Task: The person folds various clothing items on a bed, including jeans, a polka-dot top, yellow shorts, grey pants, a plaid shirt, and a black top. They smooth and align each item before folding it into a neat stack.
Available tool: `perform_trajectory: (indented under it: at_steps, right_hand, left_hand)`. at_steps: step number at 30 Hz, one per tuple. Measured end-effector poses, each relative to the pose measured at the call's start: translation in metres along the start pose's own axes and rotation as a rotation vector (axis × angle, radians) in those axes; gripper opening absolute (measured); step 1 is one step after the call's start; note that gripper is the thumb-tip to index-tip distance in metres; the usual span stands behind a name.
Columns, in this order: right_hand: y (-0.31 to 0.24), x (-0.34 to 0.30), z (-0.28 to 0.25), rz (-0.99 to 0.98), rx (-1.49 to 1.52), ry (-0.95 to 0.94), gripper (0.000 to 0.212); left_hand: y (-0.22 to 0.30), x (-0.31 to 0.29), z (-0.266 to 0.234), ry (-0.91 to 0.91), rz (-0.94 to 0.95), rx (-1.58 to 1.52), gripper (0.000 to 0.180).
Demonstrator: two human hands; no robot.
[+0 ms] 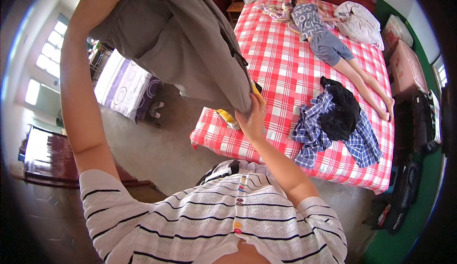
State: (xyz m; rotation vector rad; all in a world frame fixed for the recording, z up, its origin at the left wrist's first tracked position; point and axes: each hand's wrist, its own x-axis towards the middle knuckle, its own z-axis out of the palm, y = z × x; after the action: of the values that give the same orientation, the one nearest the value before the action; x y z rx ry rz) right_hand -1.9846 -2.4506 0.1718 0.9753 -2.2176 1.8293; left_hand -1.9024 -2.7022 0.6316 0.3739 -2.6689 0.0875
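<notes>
A grey-brown garment (pixel 190 40), with seams and a small black fitting at one edge, hangs stretched between my raised hands. Its folds hide whether it is trousers or a top. My left hand (pixel 107 0) is closed on its upper left part, high up, with the fingertips partly behind the cloth. Lower and to the right, my right hand (pixel 253 120) pinches its bottom corner over the near left part of the bed. A yellow item (pixel 228 119) shows partly behind the garment, by my right hand.
The bed (pixel 281 97) has a red-and-white checked cover. On it lie a blue plaid shirt (pixel 312 121), black clothing (pixel 340 114), a rumpled quilt (pixel 359 23) and a person (pixel 323 40). A pink case (pixel 407 69) stands right; a table with a patterned cloth (pixel 124 85) stands left.
</notes>
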Motion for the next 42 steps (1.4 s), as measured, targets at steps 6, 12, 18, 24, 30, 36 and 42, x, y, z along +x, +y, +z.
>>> perform_trajectory:
  at_steps: [6, 12, 18, 24, 30, 36, 42]
  right_hand:
    - [0.037, -0.034, 0.021, 0.228, -0.009, -0.532, 0.038]
    - [0.085, -0.075, 0.007, 0.332, 0.116, -0.523, 0.032]
    - [0.141, -0.089, -0.010, 0.433, -0.190, -0.336, 0.021]
    - [0.171, -0.089, 0.019, 0.247, -0.011, -0.546, 0.034]
    - [0.132, -0.072, 0.013, 0.654, 0.024, -0.588, 0.033]
    - [0.220, -0.107, -0.099, 0.492, -0.423, -0.239, 0.021]
    - [0.167, -0.116, -0.251, 0.489, -0.875, -0.123, 0.013]
  left_hand:
    - [0.007, -0.017, 0.018, 0.010, 0.003, -0.002, 0.051]
    - [0.006, -0.053, 0.024, 0.178, -0.021, -0.068, 0.050]
    - [-0.061, -0.107, -0.002, 0.275, -0.190, -0.077, 0.041]
    - [-0.132, -0.122, -0.009, 0.389, -0.347, 0.067, 0.038]
    - [-0.099, -0.104, 0.008, 0.231, -0.212, -0.182, 0.040]
    - [-0.084, -0.089, 0.058, 0.209, -0.368, -0.471, 0.046]
    - [-0.232, -0.143, 0.214, 0.040, -0.439, -0.409, 0.037]
